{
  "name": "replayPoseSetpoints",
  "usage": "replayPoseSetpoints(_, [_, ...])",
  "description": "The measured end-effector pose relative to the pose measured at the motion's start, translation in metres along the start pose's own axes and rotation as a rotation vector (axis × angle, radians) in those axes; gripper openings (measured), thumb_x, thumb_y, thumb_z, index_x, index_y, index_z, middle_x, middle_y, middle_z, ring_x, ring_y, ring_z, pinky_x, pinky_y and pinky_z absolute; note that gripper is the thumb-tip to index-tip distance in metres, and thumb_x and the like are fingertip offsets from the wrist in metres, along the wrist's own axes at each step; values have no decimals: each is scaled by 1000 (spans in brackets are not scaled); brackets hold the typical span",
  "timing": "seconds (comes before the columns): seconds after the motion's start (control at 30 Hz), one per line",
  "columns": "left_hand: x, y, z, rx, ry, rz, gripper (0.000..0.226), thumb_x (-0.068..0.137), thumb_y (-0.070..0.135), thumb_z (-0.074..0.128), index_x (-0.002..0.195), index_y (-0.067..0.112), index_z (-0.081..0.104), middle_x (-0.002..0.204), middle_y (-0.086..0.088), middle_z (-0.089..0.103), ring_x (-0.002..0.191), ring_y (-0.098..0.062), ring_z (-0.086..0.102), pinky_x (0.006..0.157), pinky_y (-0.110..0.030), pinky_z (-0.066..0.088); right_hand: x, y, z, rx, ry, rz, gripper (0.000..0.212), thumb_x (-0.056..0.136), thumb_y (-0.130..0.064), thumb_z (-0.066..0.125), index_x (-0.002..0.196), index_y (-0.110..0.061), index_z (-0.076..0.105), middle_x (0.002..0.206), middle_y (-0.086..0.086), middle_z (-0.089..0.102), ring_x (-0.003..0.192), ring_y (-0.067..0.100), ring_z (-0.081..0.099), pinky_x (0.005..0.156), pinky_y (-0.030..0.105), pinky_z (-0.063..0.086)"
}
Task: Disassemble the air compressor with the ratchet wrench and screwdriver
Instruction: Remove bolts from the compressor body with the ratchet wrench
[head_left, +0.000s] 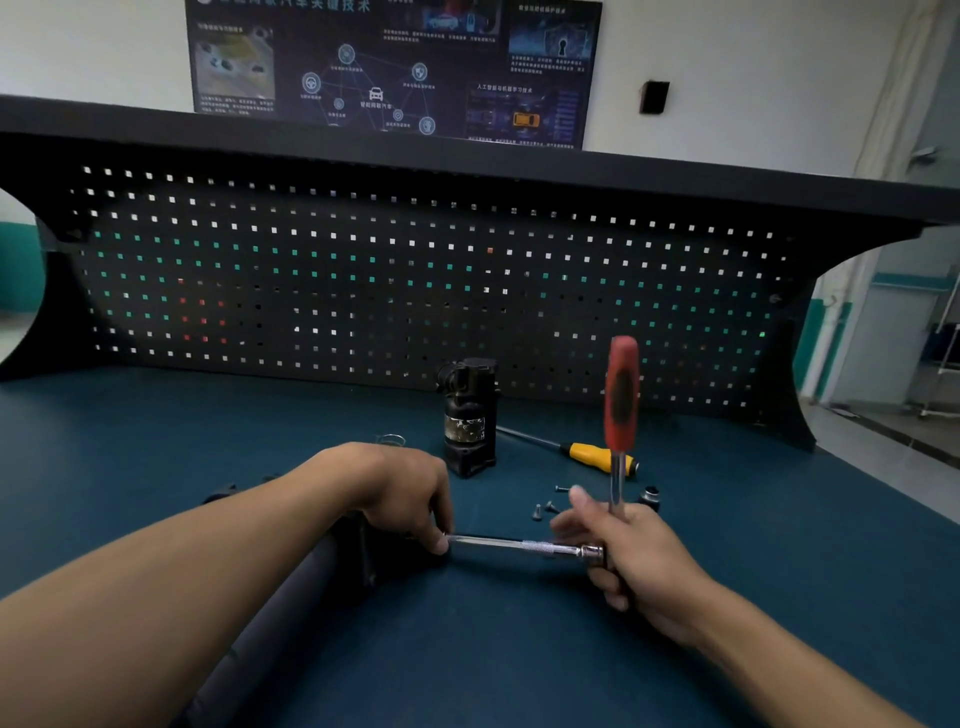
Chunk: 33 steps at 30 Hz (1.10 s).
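A dark cylindrical compressor body (291, 613) lies on the blue bench under my left forearm. My left hand (400, 493) rests on its end, fingertips pinching the far end of a chrome extension bar (514, 545). My right hand (623, 551) grips the ratchet wrench at its head, where the bar joins. The wrench's red handle (622, 395) stands upright above my fist. A second black compressor part (469, 415) stands upright behind. The yellow-handled screwdriver (597, 457) lies to its right.
Several loose screws (545, 506) and a small socket (650, 496) lie on the mat near my right hand. A clear ring (390, 440) sits behind my left hand. A black pegboard (415, 280) walls the back of the bench.
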<state>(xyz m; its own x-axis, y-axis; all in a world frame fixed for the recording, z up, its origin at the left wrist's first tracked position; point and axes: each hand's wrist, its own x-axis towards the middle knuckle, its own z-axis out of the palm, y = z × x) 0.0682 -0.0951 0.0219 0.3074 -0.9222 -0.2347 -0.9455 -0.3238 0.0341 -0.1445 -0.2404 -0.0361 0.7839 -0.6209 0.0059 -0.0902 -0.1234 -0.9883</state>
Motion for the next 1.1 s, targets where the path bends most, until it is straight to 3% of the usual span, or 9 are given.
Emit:
replayPoseSetpoints(0.1, [-1, -1, 1, -9, -1, 6, 30, 86, 46, 72, 113, 33, 74, 80, 18, 60, 84, -9, 57, 71, -21, 39, 2, -4, -3, 149, -70, 239, 63, 84, -64, 56, 100, -5, 70, 92, 15, 73, 37, 10, 32, 35, 18, 22])
replayPoseSetpoints(0.17, [-2, -1, 0, -21, 2, 7, 29, 86, 46, 73, 112, 33, 74, 83, 16, 63, 84, -9, 58, 70, -21, 40, 2, -6, -7, 234, -174, 324, 57, 84, -60, 57, 102, -6, 65, 104, 24, 74, 33, 7, 29, 30, 18, 22])
replayPoseSetpoints(0.4, [-2, -1, 1, -44, 18, 14, 28, 83, 45, 76, 109, 34, 75, 86, 13, 67, 77, -6, 59, 65, -18, 43, 3, -4, -12, 366, -268, 364, 48, 71, -47, 74, 97, -9, 60, 103, 29, 72, 32, 4, 29, 27, 15, 26])
replayPoseSetpoints(0.53, [-1, -3, 3, -62, 24, 8, 22, 82, 47, 76, 100, 35, 76, 81, 15, 67, 70, 1, 57, 62, -17, 43, 0, 1, -11, 132, -240, 192, 48, 76, -46, 73, 104, -10, 55, 96, 25, 75, 36, 7, 29, 33, 18, 26])
replayPoseSetpoints(0.67, [-1, -2, 4, -59, 2, 10, 20, 84, 46, 75, 97, 31, 75, 84, 14, 68, 79, -7, 62, 72, -23, 48, -4, 12, -11, -112, -151, -146, 28, 86, -31, 76, 93, -8, 62, 58, 4, 61, 38, 12, 43, 37, 22, 36])
replayPoseSetpoints(0.73, [-1, -1, 3, -40, -16, 9, 21, 85, 48, 73, 100, 33, 75, 83, 16, 67, 78, -5, 61, 71, -23, 46, -6, 15, -11, -242, -115, -296, 13, 90, -24, 75, 83, -14, 70, 67, 4, 69, 55, 10, 59, 54, 18, 46])
replayPoseSetpoints(0.83, [-3, 1, 2, -22, -34, 3, 27, 86, 50, 71, 110, 38, 73, 83, 17, 68, 79, -4, 60, 70, -23, 44, -8, 20, -11, -350, -80, -433, 14, 91, -23, 73, 79, -18, 72, 78, 7, 71, 73, 18, 64, 72, 28, 50])
replayPoseSetpoints(0.97, [-4, 1, 0, -17, -39, 4, 25, 88, 48, 69, 110, 40, 74, 97, 13, 73, 90, -7, 64, 78, -24, 47, -7, 23, -9, -415, -13, -591, 17, 93, -26, 71, 77, -17, 70, 72, 9, 62, 70, 23, 57, 71, 39, 47])
replayPoseSetpoints(1.1, [-3, 0, 2, -24, -36, -9, 23, 87, 49, 70, 107, 38, 74, 87, 16, 68, 83, -7, 61, 72, -23, 45, -4, 25, -11, -450, 18, -655, 37, 91, -41, 67, 77, -7, 67, 74, 15, 58, 72, 32, 55, 69, 46, 46])
